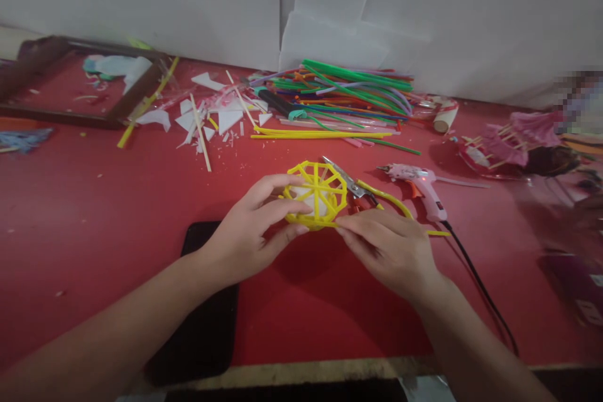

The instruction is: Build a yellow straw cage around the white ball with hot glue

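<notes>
Between my hands is a yellow wheel-shaped frame [316,187] with spokes, seemingly made of pipe cleaners, with something white inside it. My left hand [264,220] grips its left side, fingers over the rim and thumb below. My right hand [391,251] pinches a thin yellow strip at the frame's lower right edge. Just behind the frame lie scissors [346,176], blades pointing up and left, partly hidden. A yellow pipe cleaner [386,193] curves from beside them behind my right hand. To the right, a pink glue gun [419,185] rests on its side, a small light glowing.
A black phone [202,320] lies under my left forearm on the red table [117,245]. Coloured pipe cleaners [348,91], white paper scraps [226,119] and a brown frame [56,116] line the back. Pink craft pieces [513,138] stand right; the glue gun's cord [480,289] runs frontward.
</notes>
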Demonstrator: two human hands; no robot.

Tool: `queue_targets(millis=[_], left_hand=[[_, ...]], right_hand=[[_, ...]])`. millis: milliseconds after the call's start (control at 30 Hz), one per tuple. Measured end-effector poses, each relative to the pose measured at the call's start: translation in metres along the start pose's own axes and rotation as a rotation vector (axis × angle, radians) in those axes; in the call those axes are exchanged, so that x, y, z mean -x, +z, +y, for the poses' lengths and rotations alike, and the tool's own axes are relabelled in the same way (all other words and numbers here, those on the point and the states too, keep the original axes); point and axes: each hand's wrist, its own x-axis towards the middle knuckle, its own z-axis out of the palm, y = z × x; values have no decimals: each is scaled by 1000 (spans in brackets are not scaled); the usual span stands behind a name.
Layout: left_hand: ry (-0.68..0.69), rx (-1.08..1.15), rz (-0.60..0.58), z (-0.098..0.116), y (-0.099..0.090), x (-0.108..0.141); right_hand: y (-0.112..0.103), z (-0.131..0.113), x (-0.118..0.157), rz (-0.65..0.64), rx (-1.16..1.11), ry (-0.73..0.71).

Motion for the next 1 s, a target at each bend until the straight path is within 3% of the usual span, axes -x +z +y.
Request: queue_targets(millis=[567, 1000], left_hand=[[53, -84, 11, -2, 2, 1], [38, -66, 19, -1, 2, 1]], right_hand=[[2, -3, -1, 12, -4, 14], [-6, 5, -2, -72, -141, 90]])
